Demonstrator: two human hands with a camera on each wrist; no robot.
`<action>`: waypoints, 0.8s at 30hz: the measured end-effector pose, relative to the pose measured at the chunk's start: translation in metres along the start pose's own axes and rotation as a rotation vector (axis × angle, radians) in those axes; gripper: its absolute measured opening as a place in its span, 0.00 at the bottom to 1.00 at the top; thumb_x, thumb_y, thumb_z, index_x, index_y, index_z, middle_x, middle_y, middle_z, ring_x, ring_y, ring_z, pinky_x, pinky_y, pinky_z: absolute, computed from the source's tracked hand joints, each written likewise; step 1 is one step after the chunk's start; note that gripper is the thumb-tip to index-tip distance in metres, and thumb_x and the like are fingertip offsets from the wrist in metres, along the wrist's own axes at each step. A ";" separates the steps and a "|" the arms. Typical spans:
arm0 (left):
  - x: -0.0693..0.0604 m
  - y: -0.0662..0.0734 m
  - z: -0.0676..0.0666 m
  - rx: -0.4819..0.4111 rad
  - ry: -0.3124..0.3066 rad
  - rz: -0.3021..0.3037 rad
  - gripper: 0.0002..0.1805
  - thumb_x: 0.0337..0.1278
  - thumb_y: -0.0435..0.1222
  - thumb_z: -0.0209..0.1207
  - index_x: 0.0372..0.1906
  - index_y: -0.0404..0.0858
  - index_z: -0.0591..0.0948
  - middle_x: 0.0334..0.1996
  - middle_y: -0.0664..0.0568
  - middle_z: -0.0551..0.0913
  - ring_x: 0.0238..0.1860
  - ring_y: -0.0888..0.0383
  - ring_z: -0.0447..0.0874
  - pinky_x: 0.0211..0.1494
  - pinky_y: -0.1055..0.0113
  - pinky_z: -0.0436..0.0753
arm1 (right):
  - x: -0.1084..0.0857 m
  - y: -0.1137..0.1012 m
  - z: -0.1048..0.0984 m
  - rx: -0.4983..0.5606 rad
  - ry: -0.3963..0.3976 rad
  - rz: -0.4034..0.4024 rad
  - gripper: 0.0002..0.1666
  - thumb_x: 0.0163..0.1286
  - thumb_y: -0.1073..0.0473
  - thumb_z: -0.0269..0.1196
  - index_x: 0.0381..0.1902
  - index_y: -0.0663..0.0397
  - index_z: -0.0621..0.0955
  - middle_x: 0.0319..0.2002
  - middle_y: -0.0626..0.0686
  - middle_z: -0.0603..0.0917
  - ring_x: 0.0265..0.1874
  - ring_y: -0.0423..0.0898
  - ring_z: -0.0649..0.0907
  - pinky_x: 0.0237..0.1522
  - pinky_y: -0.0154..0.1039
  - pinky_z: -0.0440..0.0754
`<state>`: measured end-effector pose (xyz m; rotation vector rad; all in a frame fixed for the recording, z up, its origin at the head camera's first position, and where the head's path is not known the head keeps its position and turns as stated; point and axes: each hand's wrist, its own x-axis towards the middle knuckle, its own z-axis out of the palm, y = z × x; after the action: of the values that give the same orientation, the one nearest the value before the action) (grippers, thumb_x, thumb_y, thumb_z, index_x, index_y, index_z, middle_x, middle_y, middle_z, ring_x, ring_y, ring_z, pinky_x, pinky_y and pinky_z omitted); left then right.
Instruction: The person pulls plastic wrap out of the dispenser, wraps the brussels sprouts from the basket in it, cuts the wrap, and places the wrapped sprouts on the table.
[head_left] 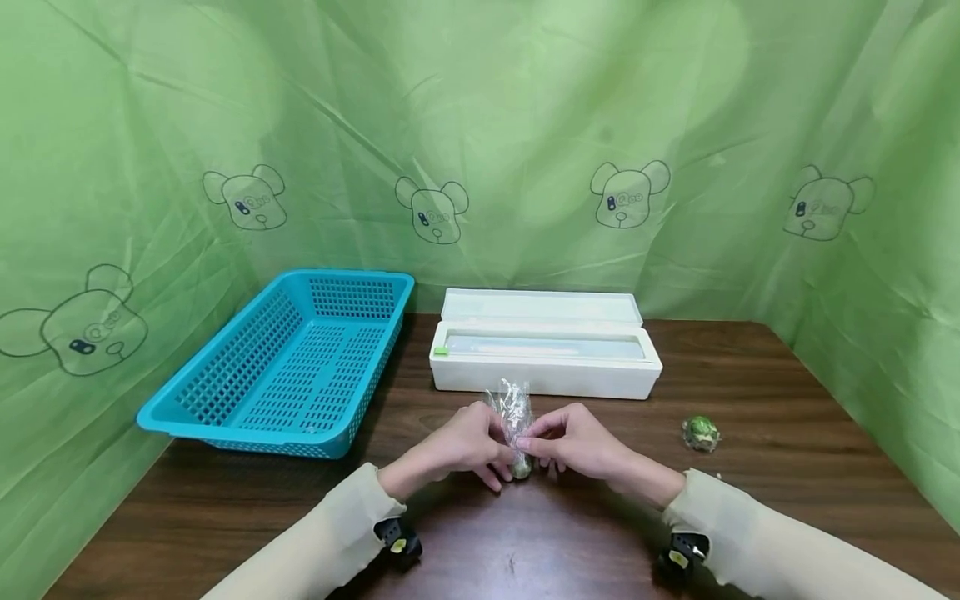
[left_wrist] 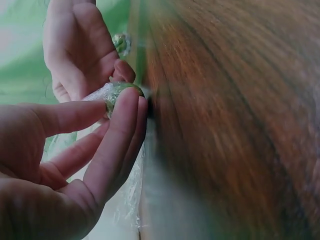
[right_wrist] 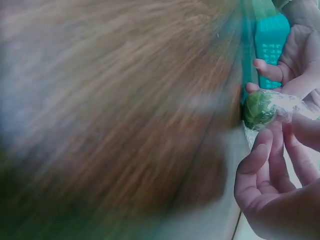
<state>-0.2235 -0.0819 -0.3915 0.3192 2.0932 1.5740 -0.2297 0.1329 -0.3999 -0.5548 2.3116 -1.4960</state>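
A small green leafy ball that looks like a Brussels sprout [right_wrist: 257, 108], wrapped in cling film [head_left: 514, 403], is between both hands, just in front of the white box. My left hand [head_left: 467, 440] pinches the sprout [left_wrist: 115, 93] through the film between thumb and fingers. On the other side, the right hand [head_left: 583, 443] pinches the gathered film above the sprout with thumb and forefinger. Loose film sticks up past the fingertips in the head view. A second wrapped sprout [head_left: 702, 432] lies on the table to the right.
Behind the hands stands a long white cling film box [head_left: 540, 382], lid raised, with a green slider [head_left: 441, 351] at its left end. A blue perforated basket [head_left: 243, 432] sits at the left. Green cloth [head_left: 517, 100] hangs around the brown wooden table [head_left: 795, 467].
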 end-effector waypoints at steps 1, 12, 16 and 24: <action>0.000 0.001 0.000 0.002 -0.001 -0.005 0.03 0.59 0.18 0.63 0.34 0.27 0.84 0.26 0.36 0.87 0.28 0.40 0.90 0.28 0.57 0.89 | 0.001 0.000 0.001 -0.002 0.008 0.011 0.09 0.71 0.56 0.72 0.40 0.57 0.92 0.27 0.56 0.87 0.24 0.46 0.82 0.24 0.36 0.80; 0.002 0.001 -0.003 -0.064 0.010 -0.011 0.18 0.56 0.16 0.63 0.49 0.29 0.74 0.29 0.36 0.87 0.27 0.40 0.90 0.27 0.54 0.88 | 0.011 -0.006 0.006 -0.048 0.049 0.081 0.08 0.68 0.57 0.73 0.34 0.57 0.91 0.26 0.49 0.86 0.24 0.42 0.81 0.28 0.36 0.77; 0.002 -0.002 -0.004 -0.088 0.010 -0.012 0.22 0.56 0.16 0.63 0.53 0.30 0.70 0.30 0.36 0.87 0.27 0.39 0.90 0.26 0.54 0.88 | 0.014 -0.005 0.009 -0.060 0.069 0.084 0.06 0.65 0.58 0.74 0.35 0.56 0.92 0.28 0.48 0.88 0.23 0.42 0.81 0.30 0.37 0.79; -0.003 -0.004 -0.007 -0.068 0.036 0.004 0.28 0.58 0.18 0.64 0.59 0.28 0.64 0.32 0.38 0.87 0.29 0.40 0.90 0.29 0.54 0.89 | 0.019 -0.006 0.014 -0.156 0.118 0.144 0.05 0.58 0.58 0.75 0.31 0.52 0.93 0.28 0.45 0.89 0.30 0.39 0.80 0.36 0.35 0.76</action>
<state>-0.2240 -0.0910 -0.3933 0.2732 2.0613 1.6612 -0.2383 0.1102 -0.4013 -0.3377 2.5157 -1.3231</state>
